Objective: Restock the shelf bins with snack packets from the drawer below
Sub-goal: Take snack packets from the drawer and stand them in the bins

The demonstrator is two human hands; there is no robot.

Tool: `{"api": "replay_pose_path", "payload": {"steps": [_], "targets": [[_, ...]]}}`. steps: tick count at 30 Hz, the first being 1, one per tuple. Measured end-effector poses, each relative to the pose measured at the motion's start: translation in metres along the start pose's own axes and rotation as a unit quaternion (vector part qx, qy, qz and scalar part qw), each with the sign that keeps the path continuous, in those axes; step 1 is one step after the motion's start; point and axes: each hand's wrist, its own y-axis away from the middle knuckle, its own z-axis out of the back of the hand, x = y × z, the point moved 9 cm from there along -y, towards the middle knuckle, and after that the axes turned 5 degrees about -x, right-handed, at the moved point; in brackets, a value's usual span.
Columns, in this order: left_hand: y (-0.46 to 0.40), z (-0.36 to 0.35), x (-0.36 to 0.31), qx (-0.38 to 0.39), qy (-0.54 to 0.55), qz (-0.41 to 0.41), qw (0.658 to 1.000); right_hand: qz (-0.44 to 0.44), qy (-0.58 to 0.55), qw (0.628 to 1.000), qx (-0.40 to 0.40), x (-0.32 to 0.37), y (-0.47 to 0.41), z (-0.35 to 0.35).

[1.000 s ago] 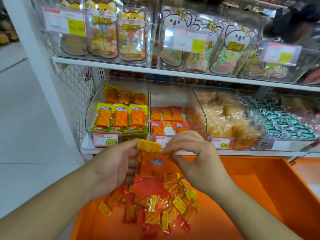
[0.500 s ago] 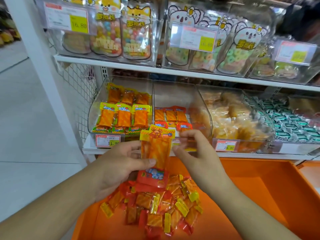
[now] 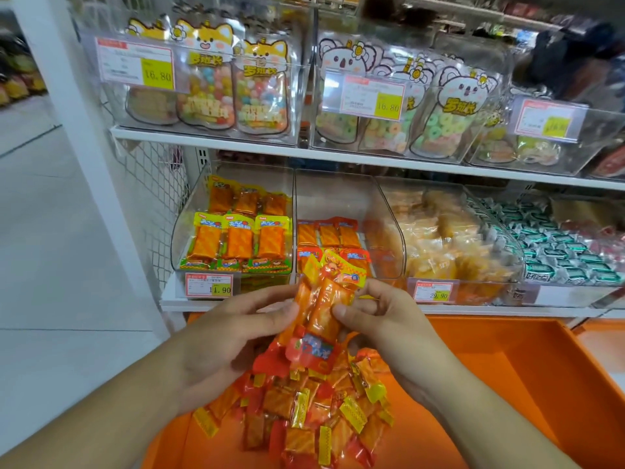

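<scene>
Gripping packets (image 3: 323, 309) (tag (image 3: 209, 285): "11.90")

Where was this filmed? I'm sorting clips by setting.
Most likely a snack shop aisle: clear shelf bins of packaged snacks, printed price tags on their fronts, and an orange stock drawer below.

A single head-worn view looks forward and down from close range, facing the shelf (image 3: 338, 157) at 12 o'clock. The orange drawer (image 3: 507, 384) fills the 6 o'clock edge just beneath the camera, and floor (image 3: 50, 265) runs off toward 9 o'clock.
</scene>
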Motion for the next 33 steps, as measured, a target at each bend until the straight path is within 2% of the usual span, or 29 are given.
{"api": "replay_pose_path", "payload": {"steps": [2, 5, 7, 13, 18, 22, 24, 27, 30, 33], "targets": [[-0.001, 0.003, 0.000, -0.023, -0.030, -0.002, 0.999, 0.005, 0.005, 1.000, -0.005, 0.003, -0.001, 0.005], [-0.002, 0.020, -0.004, -0.119, -0.111, -0.018, 0.987, 0.006, -0.009, 0.999, -0.034, 0.005, -0.005, 0.017], [-0.002, 0.027, -0.006, -0.150, -0.145, -0.027, 0.978, 0.006, -0.031, 0.999, -0.032, 0.007, -0.005, 0.019], [-0.005, 0.025, -0.003, -0.146, -0.103, -0.005, 0.984, 0.015, -0.075, 0.997, -0.025, 0.019, -0.003, 0.015], [-0.007, 0.023, 0.001, -0.129, -0.065, 0.006, 0.989, -0.012, -0.080, 0.996, -0.026, 0.020, 0.001, 0.012], [-0.005, 0.012, -0.004, -0.091, -0.077, -0.009, 0.993, 0.036, 0.012, 0.999, -0.008, 0.025, 0.003, 0.010], [-0.002, 0.006, -0.004, -0.061, -0.151, -0.026, 0.986, 0.071, 0.102, 0.992, -0.005, 0.028, 0.004, 0.005], [0.000, 0.000, 0.000, -0.032, -0.255, -0.053, 0.965, 0.125, 0.242, 0.962, -0.007, 0.028, 0.004, -0.004], [-0.001, -0.001, 0.004, -0.026, -0.318, -0.062, 0.946, 0.113, 0.296, 0.948, -0.013, 0.024, 0.004, -0.006], [0.000, 0.000, -0.001, -0.032, -0.382, -0.062, 0.922, 0.068, 0.304, 0.948, 0.062, 0.020, 0.008, -0.013]]}}
